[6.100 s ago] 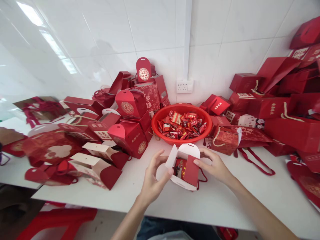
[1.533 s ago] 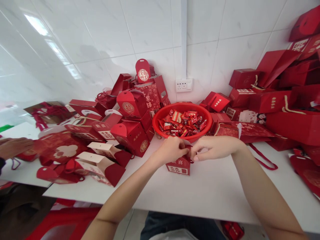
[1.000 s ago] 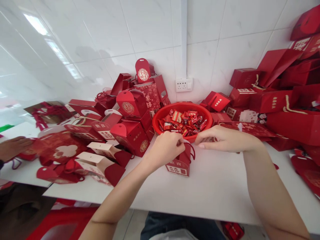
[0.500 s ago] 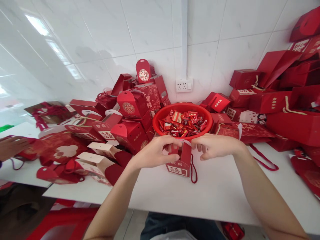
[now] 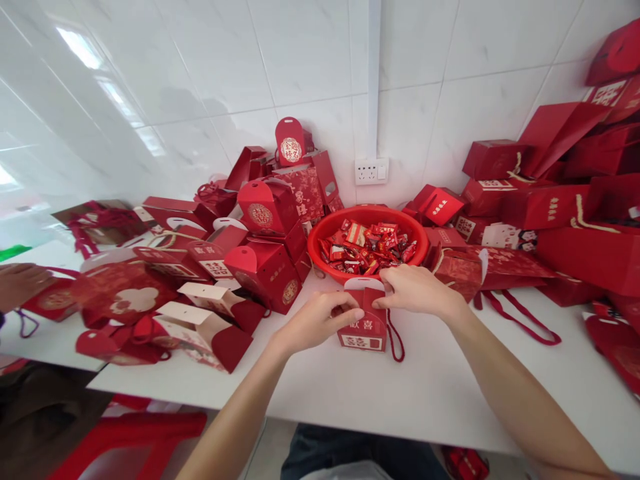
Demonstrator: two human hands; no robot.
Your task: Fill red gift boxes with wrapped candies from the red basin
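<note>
A small red gift box [image 5: 364, 328] with gold characters stands on the white table [image 5: 425, 393] in front of me. My left hand [image 5: 315, 321] grips its left top edge, fingers curled. My right hand [image 5: 415, 289] pinches the right side of its rounded top flap. A red cord [image 5: 397, 340] hangs from the box onto the table. Just behind stands a red basin [image 5: 367, 235] full of wrapped sweets.
Piles of red gift boxes [image 5: 265, 260] and bags [image 5: 575, 213] crowd the left, back and right of the table. A wall socket [image 5: 371, 171] sits on the tiled wall. Another person's hand [image 5: 17, 283] rests at the far left. A red stool [image 5: 130, 443] stands below.
The open box seen first, with sweets inside, now stands shut. Over the last second both hands worked its top flaps; the right hand moved out and back to the flap.
</note>
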